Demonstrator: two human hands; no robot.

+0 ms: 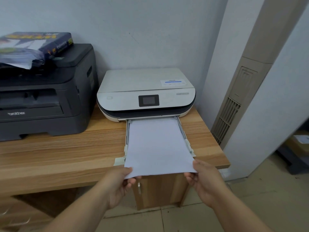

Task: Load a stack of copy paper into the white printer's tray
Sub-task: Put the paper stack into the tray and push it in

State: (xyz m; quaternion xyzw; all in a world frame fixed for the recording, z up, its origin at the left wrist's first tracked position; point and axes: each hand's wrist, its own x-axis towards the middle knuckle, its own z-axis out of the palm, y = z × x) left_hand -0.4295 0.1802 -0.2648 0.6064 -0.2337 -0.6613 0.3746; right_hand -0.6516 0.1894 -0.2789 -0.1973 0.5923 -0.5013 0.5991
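Paper stack lying in white printer's pulled-out tray.
Left hand and right hand each pinch a near corner of the stack.

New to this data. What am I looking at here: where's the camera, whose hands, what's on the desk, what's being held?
There is no robot here. It is one picture from a wide-angle camera worn on a person's head, looking forward and down, so the two bare hands at the bottom are the wearer's own.

On the wooden desk stand a white printer and, to its left, a black printer with an opened paper pack on top. The white printer's tray is pulled out toward the person.

The left hand and right hand each have a grip on a near corner of a stack of paper. The stack lies along the tray, its far end at the printer's slot and its near end past the desk edge.
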